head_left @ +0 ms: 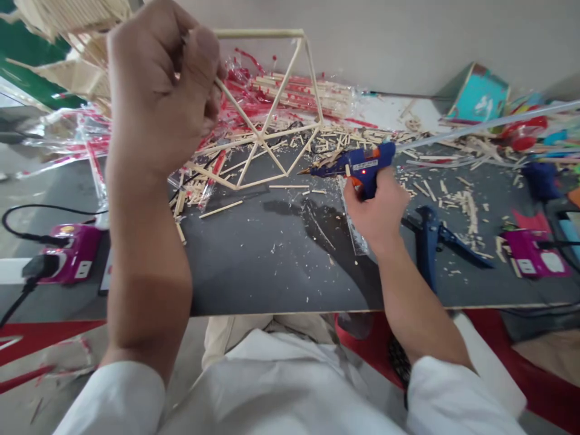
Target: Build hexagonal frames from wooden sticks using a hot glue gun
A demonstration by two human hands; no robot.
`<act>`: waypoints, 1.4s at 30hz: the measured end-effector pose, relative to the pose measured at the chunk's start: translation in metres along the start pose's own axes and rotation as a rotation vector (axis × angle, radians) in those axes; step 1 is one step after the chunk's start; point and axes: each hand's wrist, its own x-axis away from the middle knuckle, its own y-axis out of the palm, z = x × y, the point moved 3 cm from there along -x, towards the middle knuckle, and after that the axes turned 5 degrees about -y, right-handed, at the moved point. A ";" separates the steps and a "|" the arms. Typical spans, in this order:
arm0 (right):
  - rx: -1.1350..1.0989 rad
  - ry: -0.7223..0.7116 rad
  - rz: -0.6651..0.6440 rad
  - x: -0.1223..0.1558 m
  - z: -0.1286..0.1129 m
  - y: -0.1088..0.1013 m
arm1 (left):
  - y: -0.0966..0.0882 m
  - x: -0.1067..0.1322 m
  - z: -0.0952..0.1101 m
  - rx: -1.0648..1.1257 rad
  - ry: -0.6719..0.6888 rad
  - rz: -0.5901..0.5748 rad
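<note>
My left hand (158, 84) is raised close to the camera, fingers closed around a corner of a wooden stick frame (276, 115) made of thin sticks joined into triangles. The frame hangs tilted above the dark work board (272, 254). My right hand (378, 208) grips the handle of a blue hot glue gun (357, 164). Its nozzle points left toward the frame's lower right joints, a short gap away. A clear glue stick (489, 124) juts from the gun's back toward the right.
Cut stick pieces and red-printed plastic wrappers (290, 90) litter the board's far half. Blue cutters (430, 241) lie right of my hand. Purple power units sit at the left (75, 254) and right (534, 254) edges. A teal box (478, 96) stands at the back right.
</note>
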 end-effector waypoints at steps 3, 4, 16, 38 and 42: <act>0.022 -0.046 -0.008 0.002 0.000 0.004 | 0.002 -0.004 -0.008 -0.005 -0.063 -0.026; 0.030 -0.057 -0.012 0.002 0.000 0.005 | 0.005 -0.004 -0.008 0.009 -0.005 -0.103; 0.085 -0.049 -0.065 0.002 0.013 0.021 | 0.034 0.002 -0.002 0.043 0.024 0.046; 0.037 -0.028 -0.100 0.001 0.007 0.013 | 0.034 -0.003 -0.020 -0.022 0.187 0.108; 0.032 -0.025 -0.126 0.001 0.007 0.014 | 0.031 -0.003 -0.023 -0.063 0.171 0.079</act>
